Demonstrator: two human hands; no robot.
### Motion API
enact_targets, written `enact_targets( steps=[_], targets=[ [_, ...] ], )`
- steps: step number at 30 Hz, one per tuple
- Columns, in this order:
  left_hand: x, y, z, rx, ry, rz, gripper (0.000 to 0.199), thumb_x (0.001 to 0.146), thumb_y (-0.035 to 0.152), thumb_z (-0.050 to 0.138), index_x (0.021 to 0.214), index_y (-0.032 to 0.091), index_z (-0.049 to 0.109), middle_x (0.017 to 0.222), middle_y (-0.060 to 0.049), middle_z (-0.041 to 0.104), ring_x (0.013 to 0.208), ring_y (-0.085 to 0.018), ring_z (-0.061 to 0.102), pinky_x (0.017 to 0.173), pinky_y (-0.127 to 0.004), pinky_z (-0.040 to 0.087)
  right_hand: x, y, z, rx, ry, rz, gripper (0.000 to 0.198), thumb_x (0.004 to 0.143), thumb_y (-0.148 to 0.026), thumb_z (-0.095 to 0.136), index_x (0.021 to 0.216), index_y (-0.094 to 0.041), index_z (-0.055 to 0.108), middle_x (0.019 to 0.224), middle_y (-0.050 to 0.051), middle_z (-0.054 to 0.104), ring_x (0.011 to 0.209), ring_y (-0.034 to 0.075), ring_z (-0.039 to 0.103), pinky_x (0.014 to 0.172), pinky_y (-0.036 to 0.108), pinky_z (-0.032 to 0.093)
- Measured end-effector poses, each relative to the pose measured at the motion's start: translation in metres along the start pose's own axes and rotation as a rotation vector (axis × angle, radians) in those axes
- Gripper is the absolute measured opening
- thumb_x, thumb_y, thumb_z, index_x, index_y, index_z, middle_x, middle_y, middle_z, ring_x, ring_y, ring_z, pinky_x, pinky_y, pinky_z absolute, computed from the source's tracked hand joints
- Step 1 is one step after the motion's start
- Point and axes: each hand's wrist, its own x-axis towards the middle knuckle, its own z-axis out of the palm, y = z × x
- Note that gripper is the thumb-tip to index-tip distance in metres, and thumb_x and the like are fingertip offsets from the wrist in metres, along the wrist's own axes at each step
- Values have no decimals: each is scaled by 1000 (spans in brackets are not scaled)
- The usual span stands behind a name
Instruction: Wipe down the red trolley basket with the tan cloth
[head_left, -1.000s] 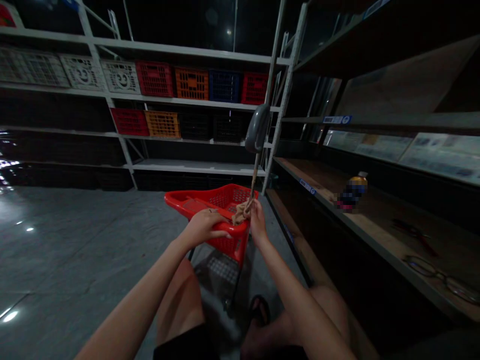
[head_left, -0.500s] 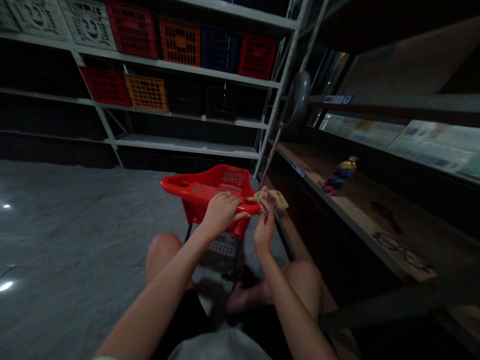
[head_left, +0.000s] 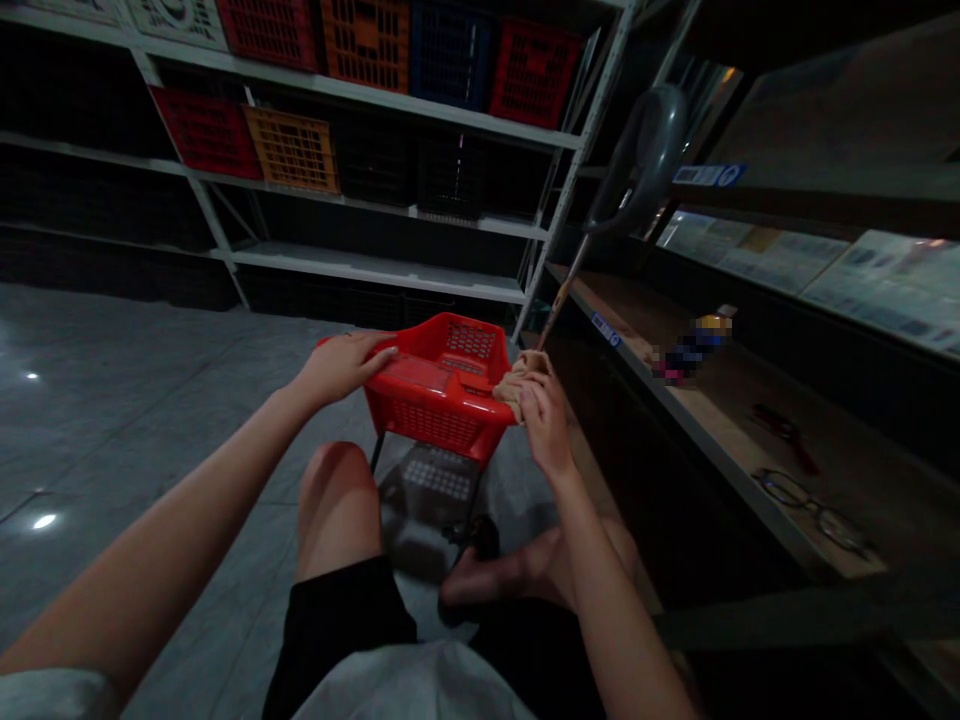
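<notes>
A small red shopping cart stands on the floor in front of my knees. My left hand grips the left end of its handle, with the thumb along the inner edge. At the opposite end, my right hand holds a tan cloth bunched against the cart's right corner. The cloth covers part of the red rim there, and the fingers press on it.
To the right, a shelf board carries a blurred bottle, a dark red item and eyeglasses. Behind the cart, a metal rack holds colored crates, including a yellow crate. A grey loop-shaped handle rises at the right.
My left hand has moved left along the handle, from its right part to its left end. The right hand now presses the cloth over the right corner. The view has tilted down slightly.
</notes>
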Motion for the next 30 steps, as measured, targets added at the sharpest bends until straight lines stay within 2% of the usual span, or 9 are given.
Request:
enact_targets(
  steps=[4,8,11,13,18,21,24,27,30],
  targets=[
    [-3,-3,15,187,-36,-301,74,100,42,16,98,4,79,104,-27,76,104,-40,71,88,-48,52,-11,5,11,95,79,89,38,103,-45,40,110,-21,69,123,10,66,123,22,60,112,43,45],
    [-3,14,21,208,20,-370,74,98,39,16,96,2,80,96,-29,76,99,-42,72,80,-47,50,-29,-23,30,-109,207,54,36,105,-38,37,122,-21,65,129,12,67,127,23,59,114,47,42],
    [-5,23,22,208,51,-358,75,97,38,15,95,1,80,95,-29,76,96,-41,73,79,-46,48,-31,-50,50,-378,102,-71,35,105,-31,41,126,-20,67,130,11,71,128,25,58,119,49,34],
    [-8,27,23,205,77,-361,75,98,37,15,93,1,80,93,-29,76,95,-40,73,78,-45,48,-22,-66,64,-483,1,-110,37,105,-27,43,135,-17,64,136,12,69,130,25,58,118,48,35],
    [-16,33,25,214,126,-379,75,98,36,15,92,1,80,87,-28,76,90,-39,74,74,-44,46,8,-105,97,-529,-184,-219,39,105,-26,42,137,-17,64,141,8,67,135,24,57,118,42,41],
    [-21,36,26,228,159,-366,75,99,36,14,92,1,80,87,-27,76,87,-38,74,73,-43,46,12,-116,105,-541,-214,-285,39,105,-28,41,135,-22,66,142,6,67,135,23,58,115,38,44],
    [-28,38,28,236,197,-352,73,98,36,16,88,2,80,85,-26,76,84,-37,75,71,-42,45,-1,-103,94,-537,-117,-339,37,104,-26,42,130,-22,69,138,5,70,132,22,61,111,36,45],
    [-34,40,29,238,237,-331,70,98,37,20,82,4,79,79,-25,76,78,-36,74,69,-41,45,-18,-72,64,-504,35,-388,34,101,-23,46,126,-20,69,129,6,75,122,22,67,109,38,45],
    [-36,41,30,235,265,-311,67,97,37,23,78,5,79,77,-24,75,75,-35,73,68,-41,44,-18,-37,28,-410,32,-379,33,100,-27,49,122,-18,71,122,9,77,117,23,68,109,40,45]
  ],
)
